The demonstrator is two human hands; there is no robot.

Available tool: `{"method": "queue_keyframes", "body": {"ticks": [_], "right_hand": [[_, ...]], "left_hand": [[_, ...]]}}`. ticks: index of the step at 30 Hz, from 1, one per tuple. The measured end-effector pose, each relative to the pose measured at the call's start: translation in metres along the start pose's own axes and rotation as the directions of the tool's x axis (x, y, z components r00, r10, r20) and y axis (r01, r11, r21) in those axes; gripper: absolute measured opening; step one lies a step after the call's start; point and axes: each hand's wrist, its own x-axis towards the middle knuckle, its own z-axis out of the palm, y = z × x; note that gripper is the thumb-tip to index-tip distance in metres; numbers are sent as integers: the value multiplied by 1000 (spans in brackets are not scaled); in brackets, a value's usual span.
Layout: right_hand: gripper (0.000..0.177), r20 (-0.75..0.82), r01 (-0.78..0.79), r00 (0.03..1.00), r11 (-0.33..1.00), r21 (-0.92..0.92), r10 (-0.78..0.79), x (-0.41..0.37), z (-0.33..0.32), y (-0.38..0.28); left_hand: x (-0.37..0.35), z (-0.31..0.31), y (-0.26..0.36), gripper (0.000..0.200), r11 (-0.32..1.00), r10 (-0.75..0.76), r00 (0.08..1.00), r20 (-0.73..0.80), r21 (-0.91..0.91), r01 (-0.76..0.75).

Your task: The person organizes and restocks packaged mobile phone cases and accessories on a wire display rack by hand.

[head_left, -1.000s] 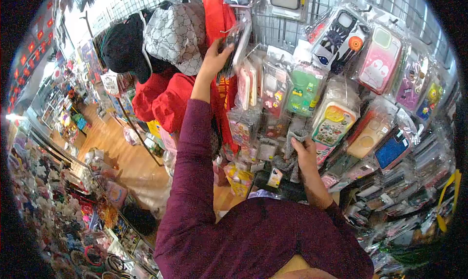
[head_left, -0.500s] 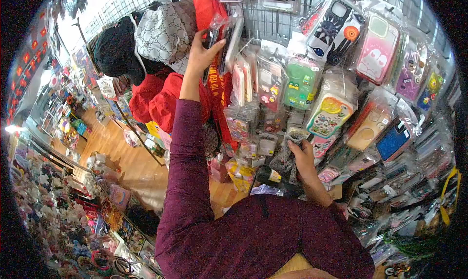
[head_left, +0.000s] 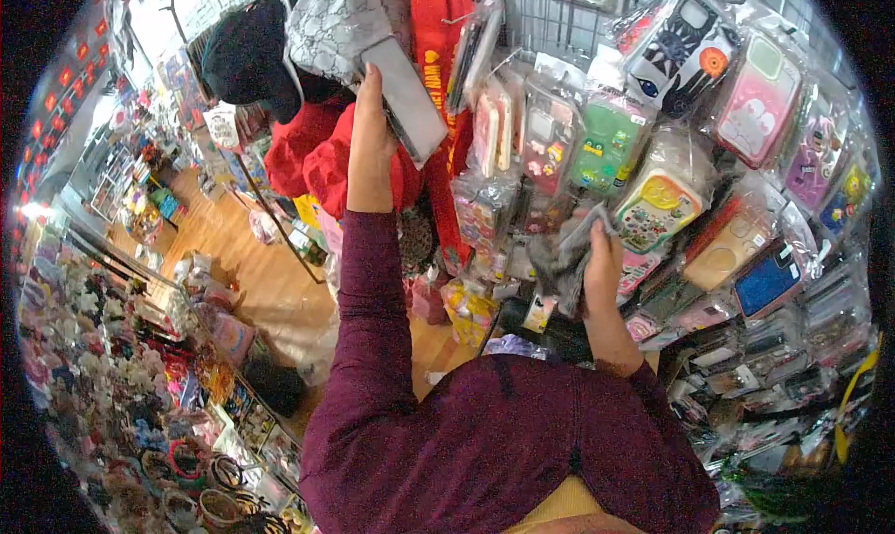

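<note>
My left hand grips a flat, grey-white packaged item, tilted in front of the patterned grey cap and the red cloth strip. Lower and to the right, my right hand is closed round a grey cloth, whose lower end hangs down. Packaged phone cases hang on a wire grid around it: a green case above the cloth, and a white case with coloured prints to its upper right.
Red hats and a black cap hang at the left. A thin dark pole slants over the wooden floor. More cases, such as a blue one, hang at the right. Hair accessories crowd the lower left.
My left hand has drawn a packaged item away from the hanging row, downward and leftward. My right hand and the grey cloth have risen slightly to the right. The view has shifted.
</note>
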Motion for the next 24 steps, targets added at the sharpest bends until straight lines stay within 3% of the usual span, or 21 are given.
{"method": "queue_keyframes", "body": {"ticks": [2, 4, 5, 6, 7, 9, 10, 11, 12, 13, 15, 17, 19, 20, 22, 24], "right_hand": [[31, 25, 130, 990, 955, 267, -142, 5, 9, -39], [38, -127, 388, 921, 830, 401, -369, 13, 25, -72], [41, -125, 500, 859, 763, 410, -496, 13, 33, -96], [44, -126, 602, 780, 679, 420, -613, 14, 41, -117], [44, -126, 758, 627, 565, 327, -768, 20, 49, -128], [46, 75, 963, 265, 268, 25, -961, 26, 65, -150], [49, 304, 970, 243, 224, -96, -921, 18, 79, -150], [54, 517, 975, 207, 130, -183, -830, 10, 92, -150], [59, 704, 955, 294, 180, -234, -646, -2, 104, -135], [59, 697, 954, 297, 172, -245, -653, -9, 106, -120], [64, 691, 921, 340, 374, -108, -638, -1, 103, -105], [64, 672, 943, 317, 300, -145, -669, 15, 99, -107], [59, 647, 939, 342, 275, -206, -682, 24, 97, -130], [59, 641, 940, 339, 264, -214, -688, 33, 96, -144], [54, 576, 946, 325, 246, -212, -750, 49, 92, -160], [53, 609, 940, 341, 257, -224, -716, 44, 86, -157]], "left_hand": [[-14, -5, -4, 64, 998, 6, 1000, 13, -67, -5], [-39, 6, 0, 73, 927, 7, 987, 163, -372, 55], [-52, 12, 1, 78, 916, 40, 967, 252, -396, 65], [-64, 23, 3, 78, 917, 37, 968, 249, -394, 66], [-75, 35, 5, 78, 914, 64, 964, 257, -402, 47], [-90, 51, 1, 78, 898, 57, 952, 300, -433, 83], [-93, 59, -7, 74, 902, 15, 998, 57, -432, 11], [-97, 59, -9, 74, 900, 13, 998, 62, -435, 15], [-102, 58, -9, 72, 906, -54, 998, 25, -419, 60], [-108, 58, -8, 71, 910, -119, 993, -6, -402, 106], [-110, 68, -11, 68, 899, -206, 978, -45, -403, 171], [-113, 73, -18, 66, 895, -228, 973, -30, -399, 198], [-128, 74, -35, 64, 916, -163, 976, 145, -347, 204], [-135, 94, -22, 61, 942, -244, 965, 100, -211, 260], [-148, 115, -18, 61, 829, -442, 890, 109, -329, 452], [-144, 105, -37, 59, 777, -420, 882, 213, -417, 471]]}}
